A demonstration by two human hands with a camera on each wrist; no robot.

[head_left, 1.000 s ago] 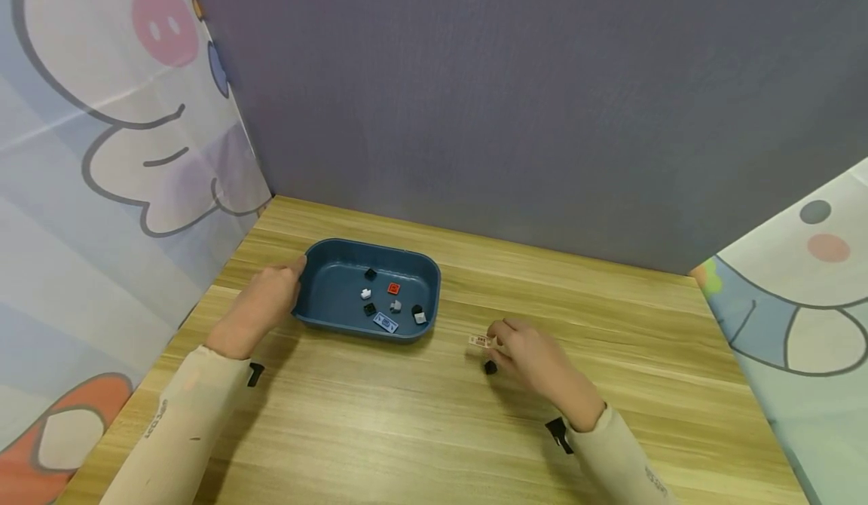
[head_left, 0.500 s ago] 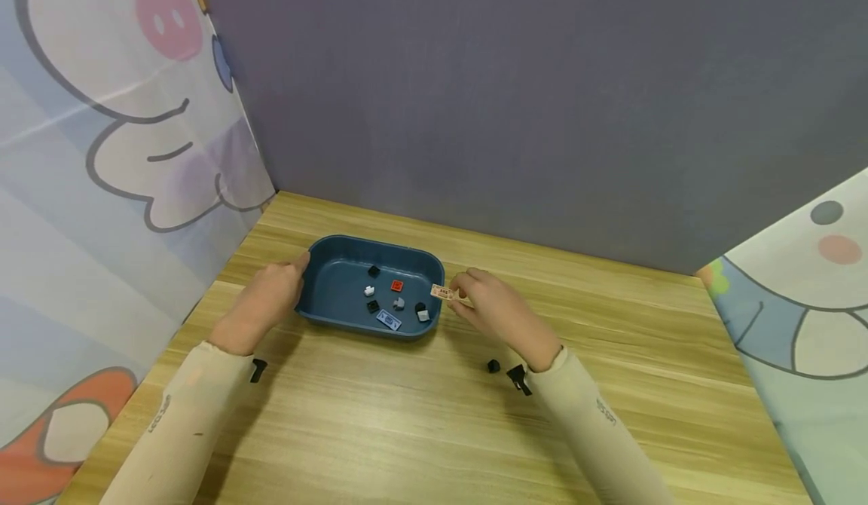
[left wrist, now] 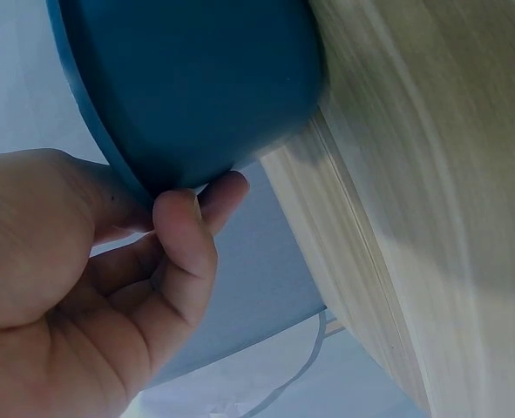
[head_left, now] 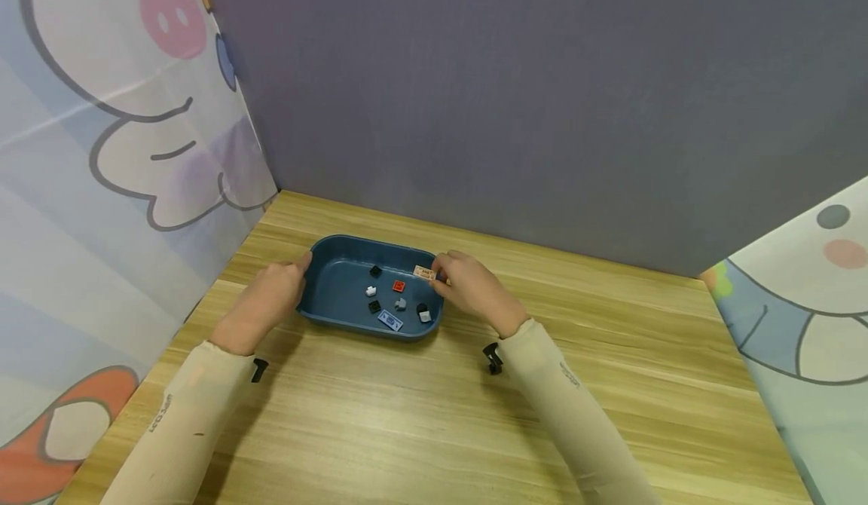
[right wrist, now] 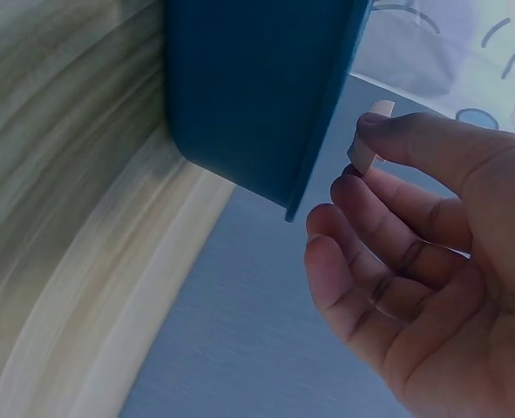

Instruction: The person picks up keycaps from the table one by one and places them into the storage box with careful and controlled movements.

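At the tray's left end my left hand (head_left: 261, 305) pinches the rim of a dark blue plastic tray (head_left: 332, 324), thumb and fingers on either side of the wall in the left wrist view. Above the tray's right end, my right hand (head_left: 475, 288) holds a small tan tile (head_left: 423, 272) printed like a banknote, between thumb and fingertips. Inside the tray lie a blue printed tile (head_left: 390, 320), a red square piece (head_left: 398, 286), a white piece (head_left: 371, 291), a grey piece (head_left: 401, 304) and several small black and white pieces.
A small black piece (head_left: 496, 368) lies on the wooden table (head_left: 380, 430) below the right wrist, partly overlapped by a black wrist fitting. A grey wall panel (head_left: 488, 113) stands behind, with cartoon-printed cloth (head_left: 122, 188) at both sides.
My right hand has picked the tan tile up off the table beside the black piece and carried it left and away from me, over the tray. The left hand keeps its grip.
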